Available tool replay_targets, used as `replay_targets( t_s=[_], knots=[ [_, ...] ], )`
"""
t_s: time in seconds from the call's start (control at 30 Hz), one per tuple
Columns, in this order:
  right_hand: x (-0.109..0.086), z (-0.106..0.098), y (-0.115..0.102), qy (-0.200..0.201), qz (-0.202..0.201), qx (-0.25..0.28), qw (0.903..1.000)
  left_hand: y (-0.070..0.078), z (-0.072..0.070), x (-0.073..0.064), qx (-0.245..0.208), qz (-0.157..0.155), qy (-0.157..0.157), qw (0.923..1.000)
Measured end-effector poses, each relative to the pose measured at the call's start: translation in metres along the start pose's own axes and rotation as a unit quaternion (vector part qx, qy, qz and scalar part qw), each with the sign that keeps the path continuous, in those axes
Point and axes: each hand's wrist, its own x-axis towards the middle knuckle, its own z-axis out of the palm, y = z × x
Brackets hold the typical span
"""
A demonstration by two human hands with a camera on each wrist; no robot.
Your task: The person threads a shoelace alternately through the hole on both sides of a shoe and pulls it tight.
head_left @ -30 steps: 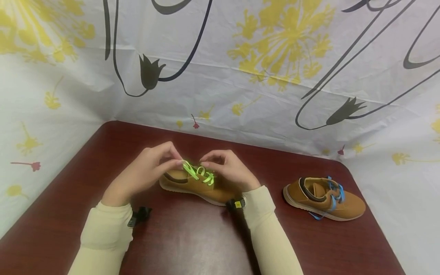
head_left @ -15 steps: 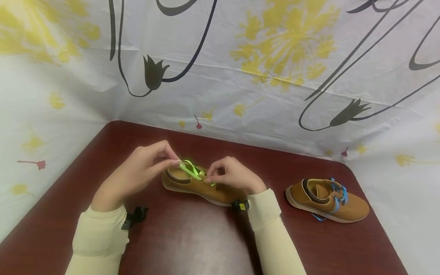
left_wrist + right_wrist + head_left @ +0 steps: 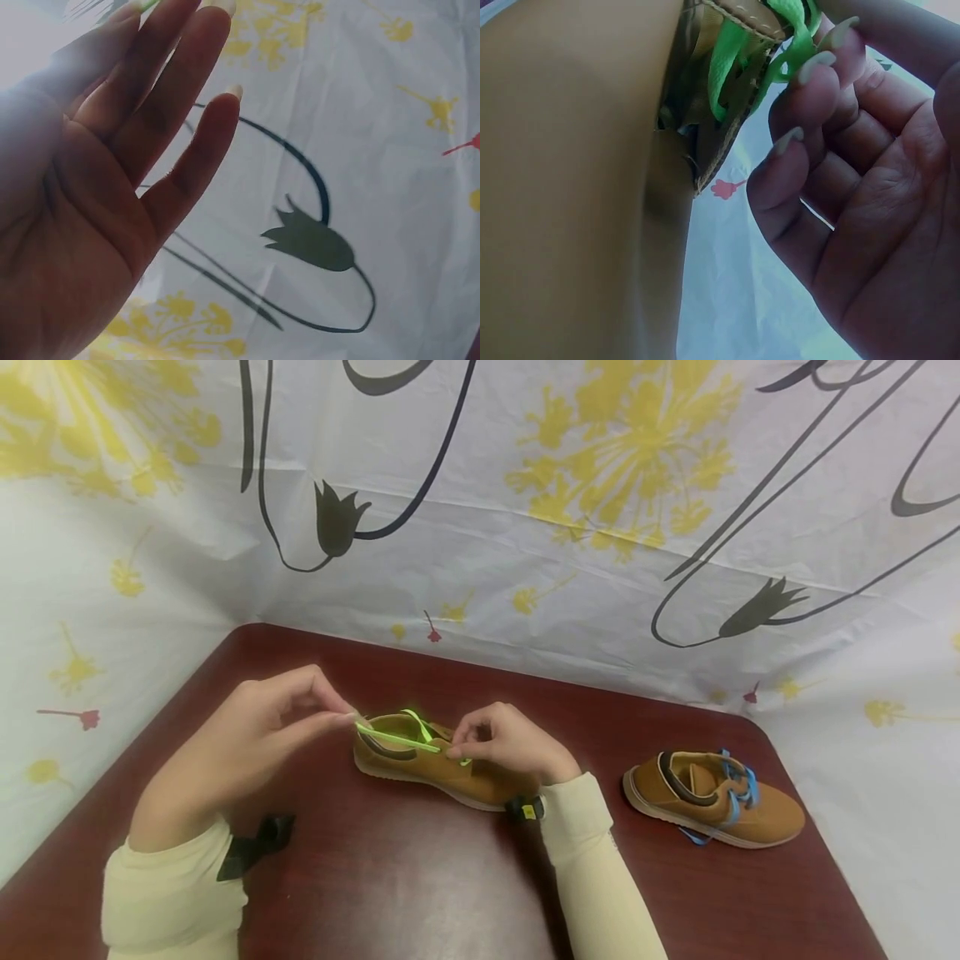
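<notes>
A tan shoe (image 3: 465,783) lies on the table with a bright green shoelace (image 3: 397,739). Thumb and fingers of my left hand (image 3: 240,739) pinch one end of that lace, drawn out taut leftward over the shoe's opening. At the eyelets, my right hand (image 3: 517,743) pinches the lace with curled fingers; its exact grip is partly hidden. The right wrist view shows green lace loops (image 3: 724,67) through the shoe flap, beside the fingertips. In the left wrist view, the left hand (image 3: 127,165) has its fingertips cut off by the top edge.
A second tan shoe (image 3: 765,810) with blue laces (image 3: 738,793) rests at the right of the dark red table (image 3: 405,877). A patterned white sheet (image 3: 465,510) stands behind the table and along its sides. Black wrist cameras sit on both cuffs.
My left hand has moved left and slightly down, pulling the green lace out long and straight. My right hand shifted a little right and down onto the lace at the eyelets, then stayed.
</notes>
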Motion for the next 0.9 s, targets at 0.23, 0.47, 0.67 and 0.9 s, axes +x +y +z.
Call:
replay_targets(
  t_s=[0.23, 0.47, 0.67, 0.9],
  knots=[
    [0.001, 0.001, 0.0, 0.001, -0.005, -0.001, 1.0, 0.0, -0.008, -0.008, -0.012, 0.028, -0.018, 0.9994],
    [0.002, -0.001, 0.001, -0.004, -0.003, 0.012, 0.9999, -0.016, -0.01, -0.012, -0.019, 0.027, -0.183, 0.9825],
    [0.003, 0.0, 0.006, 0.063, -0.005, -0.012, 0.9979, -0.029, 0.003, -0.001, 0.032, -0.052, -0.27, 0.961],
    [0.005, 0.002, 0.003, 0.096, -0.012, -0.025, 0.995, -0.043, 0.031, 0.014, 0.044, -0.106, -0.274, 0.9548]
  ],
)
